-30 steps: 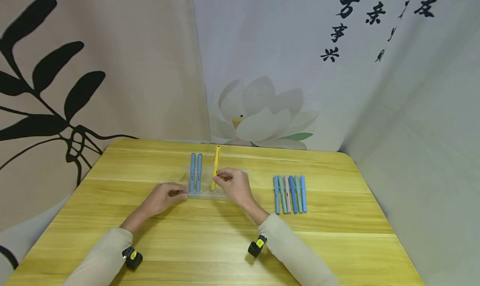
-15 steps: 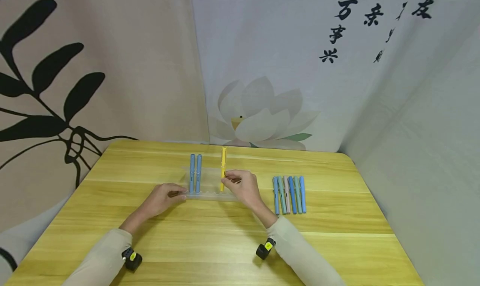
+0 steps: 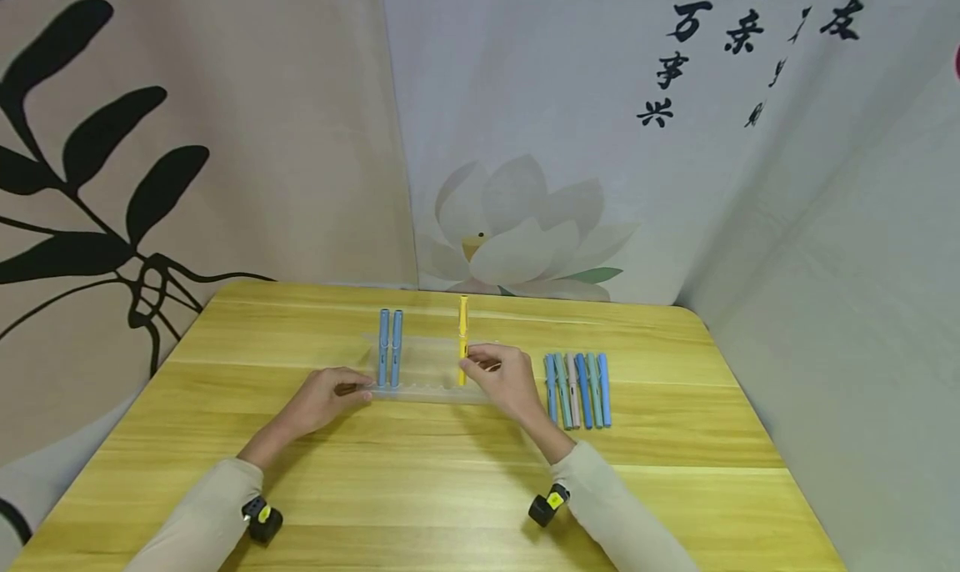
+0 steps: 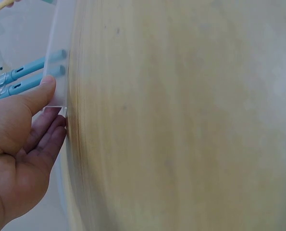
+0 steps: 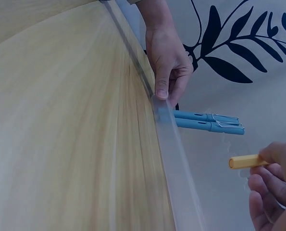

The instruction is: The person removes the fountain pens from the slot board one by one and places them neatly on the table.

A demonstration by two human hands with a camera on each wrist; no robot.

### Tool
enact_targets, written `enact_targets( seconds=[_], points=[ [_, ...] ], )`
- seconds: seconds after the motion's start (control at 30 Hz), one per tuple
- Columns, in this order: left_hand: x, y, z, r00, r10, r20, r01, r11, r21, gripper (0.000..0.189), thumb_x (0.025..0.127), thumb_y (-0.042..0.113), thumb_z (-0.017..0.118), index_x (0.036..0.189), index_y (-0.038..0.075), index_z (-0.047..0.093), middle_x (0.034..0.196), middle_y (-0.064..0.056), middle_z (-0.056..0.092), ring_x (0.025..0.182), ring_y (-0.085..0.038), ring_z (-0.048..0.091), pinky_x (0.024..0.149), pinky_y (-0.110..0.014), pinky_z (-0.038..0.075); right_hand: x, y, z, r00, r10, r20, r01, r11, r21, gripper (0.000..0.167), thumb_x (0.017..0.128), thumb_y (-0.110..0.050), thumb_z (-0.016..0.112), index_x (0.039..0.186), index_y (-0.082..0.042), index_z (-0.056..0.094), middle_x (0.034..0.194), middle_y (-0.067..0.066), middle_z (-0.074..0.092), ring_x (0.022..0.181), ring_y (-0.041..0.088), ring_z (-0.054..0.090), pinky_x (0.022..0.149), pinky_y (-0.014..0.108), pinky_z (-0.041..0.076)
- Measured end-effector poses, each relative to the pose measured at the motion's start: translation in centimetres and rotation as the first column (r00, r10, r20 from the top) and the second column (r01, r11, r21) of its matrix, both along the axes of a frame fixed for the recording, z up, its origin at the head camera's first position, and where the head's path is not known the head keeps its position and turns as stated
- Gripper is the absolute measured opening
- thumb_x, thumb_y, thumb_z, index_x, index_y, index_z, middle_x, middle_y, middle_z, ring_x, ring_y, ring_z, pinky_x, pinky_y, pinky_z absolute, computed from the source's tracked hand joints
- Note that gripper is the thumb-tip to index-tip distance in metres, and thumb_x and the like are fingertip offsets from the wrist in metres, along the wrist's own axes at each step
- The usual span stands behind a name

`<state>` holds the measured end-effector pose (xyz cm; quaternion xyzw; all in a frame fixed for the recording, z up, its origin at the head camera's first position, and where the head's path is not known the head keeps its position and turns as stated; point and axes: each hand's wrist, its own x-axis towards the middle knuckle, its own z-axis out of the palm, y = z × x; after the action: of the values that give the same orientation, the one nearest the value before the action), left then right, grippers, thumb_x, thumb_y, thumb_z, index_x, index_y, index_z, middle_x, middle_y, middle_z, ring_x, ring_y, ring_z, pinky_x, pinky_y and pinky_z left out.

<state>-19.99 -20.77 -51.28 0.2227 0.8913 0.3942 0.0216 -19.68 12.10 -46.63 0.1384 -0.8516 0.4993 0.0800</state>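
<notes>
A clear plastic pen stand (image 3: 431, 393) lies across the table, with two blue pens (image 3: 396, 348) upright near its left end. My left hand (image 3: 327, 401) grips that end; in the left wrist view, the thumb lies on the stand's frosted strip (image 4: 61, 41) and the other fingers curl beneath. Between thumb and fingers, my right hand (image 3: 510, 382) pinches a yellow pen (image 3: 463, 338), held upright over the stand's right part. In the right wrist view the yellow pen's lower end (image 5: 243, 161) is apart from the strip.
To the right, a row of several blue, green and pinkish pens (image 3: 578, 391) lies side by side on the wooden table (image 3: 420, 489). Behind the table's back edge hangs a printed curtain (image 3: 315, 138).
My right hand has carried the yellow pen rightward along the stand, away from the two blue pens. The left hand has stayed at the stand's left end.
</notes>
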Motion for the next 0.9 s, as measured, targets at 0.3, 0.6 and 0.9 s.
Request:
enact_targets(
  seconds=[0.3,0.6,0.9],
  points=[
    [-0.1,0.0,-0.1,1.000,0.003,0.001,-0.003,1.000,-0.021,0.026,0.096,0.013,0.072,0.120,0.001,0.074,0.118,-0.015,0.073,0.107,-0.030,0.069,0.090,-0.046,0.059,0.4,2.6,-0.2,0.998,-0.052,-0.021,0.052,0.999,-0.014,0.019,0.092,-0.019,0.079,0.109,-0.009,0.080,0.095,0.002,0.079,0.083,0.015,0.071,0.075,0.028,0.061],
    [-0.1,-0.1,0.0,1.000,0.013,0.008,-0.013,1.000,-0.019,0.027,0.097,0.015,0.072,0.120,0.002,0.074,0.119,-0.015,0.073,0.109,-0.031,0.069,0.091,-0.047,0.058,1.0,5.8,-0.4,0.993,-0.112,-0.030,0.113,0.994,0.015,0.024,0.092,-0.024,0.079,0.110,-0.007,0.079,0.096,0.004,0.078,0.085,0.018,0.072,0.076,0.030,0.061],
    [-0.2,-0.1,-0.1,1.000,0.008,0.008,-0.008,1.000,-0.016,0.027,0.096,0.014,0.072,0.120,0.001,0.074,0.118,-0.015,0.073,0.108,-0.030,0.069,0.090,-0.044,0.059,1.5,8.4,-0.2,0.990,-0.144,-0.016,0.144,0.989,0.021,0.027,0.094,-0.024,0.077,0.113,-0.005,0.078,0.100,0.007,0.078,0.088,0.020,0.072,0.078,0.031,0.061]
  ],
)
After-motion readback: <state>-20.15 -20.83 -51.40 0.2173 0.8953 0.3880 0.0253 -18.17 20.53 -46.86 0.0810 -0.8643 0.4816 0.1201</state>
